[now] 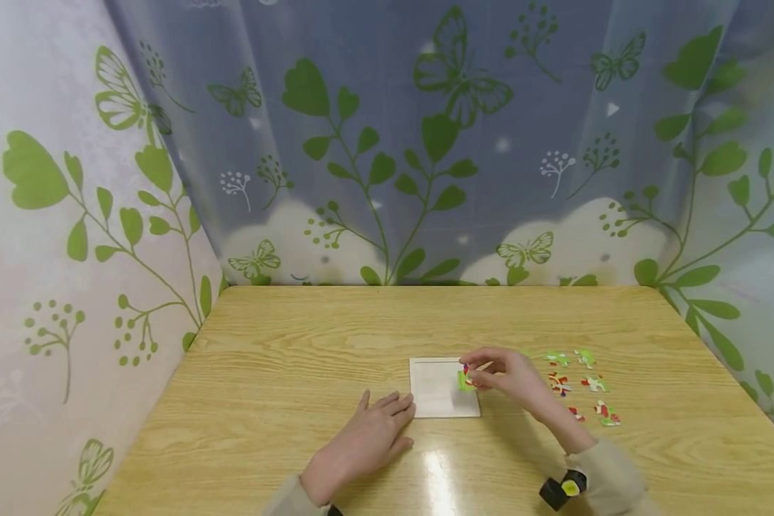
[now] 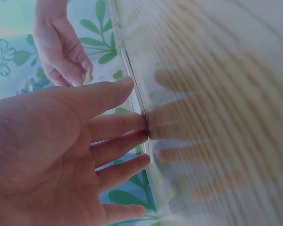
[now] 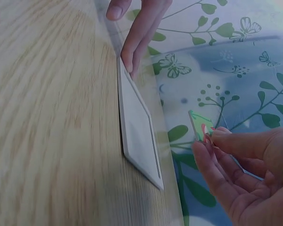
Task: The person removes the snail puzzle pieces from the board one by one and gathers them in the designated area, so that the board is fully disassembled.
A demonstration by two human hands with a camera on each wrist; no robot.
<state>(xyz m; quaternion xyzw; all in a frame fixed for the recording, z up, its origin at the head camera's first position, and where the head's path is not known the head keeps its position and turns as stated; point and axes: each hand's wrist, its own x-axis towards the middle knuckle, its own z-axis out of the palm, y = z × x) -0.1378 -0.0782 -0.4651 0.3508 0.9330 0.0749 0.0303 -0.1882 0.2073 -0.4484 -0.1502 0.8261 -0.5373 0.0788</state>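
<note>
A white puzzle tray [image 1: 435,401] with a raised rim lies flat on the wooden table. My right hand [image 1: 506,376] pinches a green and red jigsaw piece [image 3: 201,126] between thumb and fingers, held above the tray's right part. Against the tray's left edge rest the fingertips of my left hand [image 1: 373,433], its fingers straight and spread. In the left wrist view the left palm [image 2: 42,136] shows, holding nothing. Several loose jigsaw pieces [image 1: 595,384] lie right of the tray, some partly hidden behind the right forearm.
The wooden table [image 1: 284,344] stretches around the tray. Behind it and at both sides hangs a curtain [image 1: 387,143] with green leaves and butterflies. A black device with a yellow spot [image 1: 564,489] is strapped at the right wrist.
</note>
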